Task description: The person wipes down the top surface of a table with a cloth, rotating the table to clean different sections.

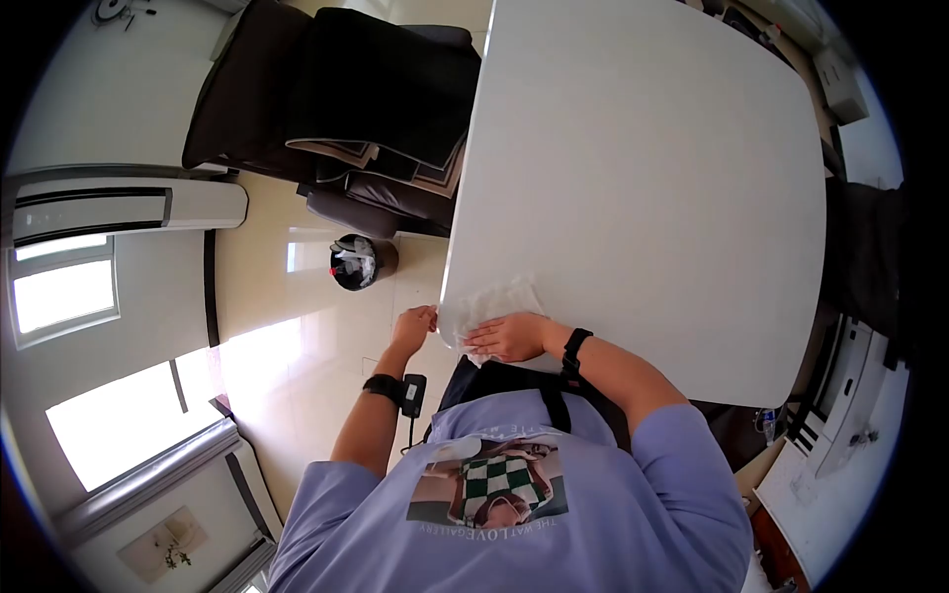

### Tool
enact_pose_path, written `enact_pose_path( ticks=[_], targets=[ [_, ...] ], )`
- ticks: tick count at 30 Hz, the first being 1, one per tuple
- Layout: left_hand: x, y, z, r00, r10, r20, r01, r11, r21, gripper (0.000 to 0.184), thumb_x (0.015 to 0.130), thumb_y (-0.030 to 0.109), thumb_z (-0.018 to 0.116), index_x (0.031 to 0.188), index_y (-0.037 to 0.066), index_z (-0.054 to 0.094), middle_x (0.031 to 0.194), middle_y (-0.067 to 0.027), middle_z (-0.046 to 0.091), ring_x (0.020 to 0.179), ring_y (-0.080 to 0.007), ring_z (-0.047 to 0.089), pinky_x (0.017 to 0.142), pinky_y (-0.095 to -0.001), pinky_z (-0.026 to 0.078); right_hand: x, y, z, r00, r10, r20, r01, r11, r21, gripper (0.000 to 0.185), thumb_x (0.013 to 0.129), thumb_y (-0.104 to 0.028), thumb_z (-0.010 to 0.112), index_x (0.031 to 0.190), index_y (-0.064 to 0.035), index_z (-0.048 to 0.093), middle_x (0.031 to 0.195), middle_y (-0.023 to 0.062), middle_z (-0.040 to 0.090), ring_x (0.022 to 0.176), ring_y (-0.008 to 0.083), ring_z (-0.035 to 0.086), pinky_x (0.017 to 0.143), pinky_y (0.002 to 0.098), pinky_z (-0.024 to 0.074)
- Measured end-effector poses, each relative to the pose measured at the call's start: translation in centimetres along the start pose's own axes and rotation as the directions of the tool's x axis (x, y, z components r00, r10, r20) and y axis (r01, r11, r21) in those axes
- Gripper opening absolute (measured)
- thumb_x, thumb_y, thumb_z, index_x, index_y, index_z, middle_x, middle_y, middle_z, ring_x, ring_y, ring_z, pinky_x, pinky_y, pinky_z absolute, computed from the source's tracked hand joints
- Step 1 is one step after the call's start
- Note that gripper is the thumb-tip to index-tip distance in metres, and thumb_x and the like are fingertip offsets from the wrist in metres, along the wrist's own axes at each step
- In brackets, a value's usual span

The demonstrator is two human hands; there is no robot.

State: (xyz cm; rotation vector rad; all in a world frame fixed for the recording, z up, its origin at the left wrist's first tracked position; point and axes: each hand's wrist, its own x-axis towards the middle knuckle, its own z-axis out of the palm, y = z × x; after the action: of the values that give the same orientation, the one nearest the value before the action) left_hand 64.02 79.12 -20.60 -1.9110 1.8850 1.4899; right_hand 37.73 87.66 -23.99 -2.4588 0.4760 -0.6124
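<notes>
A thin white cloth or tissue (509, 296), partly see-through, is spread at the near left corner of the white table (643, 198). My right hand (509, 337) lies on it palm down, fingers extended and pointing left. Part of the cloth is covered by the hand, and a lower piece hangs at the table's edge. Just left of that corner, my left hand (415, 324) is closed, its curled fingers close against the table's side edge. What those fingers hold, if anything, is hidden.
A dark sofa (242, 89) with a black cover (386, 84) stands beyond the table's left edge. Below it a bin (358, 263) with rubbish sits on the shiny floor. A small black device (414, 395) with a cord is by my left wrist. Dark seating (865, 242) borders the table's right side.
</notes>
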Motion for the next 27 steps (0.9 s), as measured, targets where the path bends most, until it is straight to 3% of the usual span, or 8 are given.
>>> enact_pose_path(
  ticks=[1,3,5,8,15,18,20,27],
  targets=[
    [-0.3,0.6,-0.4,0.998,0.039,0.042,-0.042,0.995,0.089,0.032,0.093,0.030,0.053,0.087,0.002,0.068,0.074,-0.0118,0.067,0.072,-0.0244,0.066,0.071,-0.0366,0.051,0.1,0.1,-0.2,1.000,0.008,0.001,-0.008,1.000,0.017,0.044,0.087,-0.017,0.054,0.130,-0.0073,0.056,0.143,0.0058,0.049,0.134,0.0208,0.044,0.114,0.0355,0.0315],
    [-0.6,1.6,-1.1,0.995,0.012,0.096,-0.022,0.995,0.099,0.028,0.090,0.027,0.053,0.090,0.003,0.068,0.078,-0.0136,0.067,0.077,-0.0302,0.065,0.074,-0.0388,0.050,0.5,0.2,-0.8,1.000,0.019,0.011,-0.020,0.999,0.040,0.043,0.088,-0.017,0.053,0.130,-0.0076,0.057,0.143,0.0052,0.049,0.134,0.0209,0.044,0.114,0.0355,0.0314],
    [-0.3,2.2,-1.6,0.972,0.170,0.161,-0.211,0.933,0.290,0.026,0.084,0.027,0.056,0.086,0.003,0.066,0.082,-0.0152,0.067,0.080,-0.0343,0.064,0.074,-0.0410,0.050,0.9,0.1,-1.3,0.983,0.185,0.005,-0.185,0.982,0.032,0.045,0.089,-0.016,0.053,0.133,-0.0083,0.054,0.145,0.0046,0.047,0.134,0.0208,0.044,0.114,0.0360,0.0314],
    [1.2,2.6,-2.3,0.938,0.120,0.324,-0.245,0.892,0.379,0.025,0.078,0.028,0.058,0.082,0.004,0.064,0.086,-0.0164,0.067,0.085,-0.0369,0.063,0.076,-0.0423,0.050,2.1,0.5,-2.0,0.937,0.340,-0.076,-0.344,0.938,-0.047,0.049,0.091,-0.018,0.050,0.139,-0.0095,0.047,0.149,0.0051,0.041,0.137,0.0200,0.040,0.116,0.0356,0.0277],
    [3.1,4.2,-3.1,0.847,0.051,0.529,-0.377,0.758,0.532,0.038,0.080,0.045,0.063,0.082,0.007,0.066,0.087,-0.0134,0.069,0.087,-0.0338,0.064,0.077,-0.0425,0.051,4.1,1.7,-3.0,0.776,0.560,-0.291,-0.602,0.794,-0.078,0.053,0.090,-0.016,0.051,0.142,-0.0105,0.043,0.151,0.0055,0.039,0.140,0.0195,0.035,0.117,0.0356,0.0249],
    [4.2,3.7,-3.0,0.832,0.008,0.554,-0.353,0.779,0.518,0.045,0.079,0.052,0.066,0.083,0.007,0.068,0.085,-0.0096,0.070,0.086,-0.0306,0.066,0.077,-0.0410,0.052,3.7,2.0,-3.4,0.640,0.646,-0.416,-0.730,0.680,-0.067,0.053,0.089,-0.015,0.052,0.141,-0.0102,0.043,0.150,0.0059,0.039,0.140,0.0198,0.034,0.117,0.0361,0.0245],
    [4.8,3.6,-2.9,0.818,-0.052,0.573,-0.327,0.776,0.539,0.044,0.079,0.051,0.068,0.083,0.007,0.070,0.083,-0.0083,0.071,0.084,-0.0284,0.067,0.076,-0.0397,0.052,2.6,2.1,-4.2,0.481,0.704,-0.523,-0.844,0.533,-0.058,0.056,0.087,-0.012,0.054,0.142,-0.0109,0.043,0.148,0.0060,0.041,0.138,0.0198,0.036,0.116,0.0371,0.0262],
    [4.5,3.7,-3.1,0.815,-0.049,0.578,-0.303,0.814,0.496,0.040,0.080,0.047,0.069,0.081,0.007,0.071,0.080,-0.0053,0.072,0.079,-0.0238,0.068,0.073,-0.0364,0.051,-7.3,0.5,-7.5,0.207,0.708,-0.675,-0.961,0.278,-0.003,0.066,0.081,-0.005,0.060,0.143,-0.0114,0.041,0.142,0.0086,0.047,0.135,0.0241,0.040,0.114,0.0397,0.0305]
  ],
)
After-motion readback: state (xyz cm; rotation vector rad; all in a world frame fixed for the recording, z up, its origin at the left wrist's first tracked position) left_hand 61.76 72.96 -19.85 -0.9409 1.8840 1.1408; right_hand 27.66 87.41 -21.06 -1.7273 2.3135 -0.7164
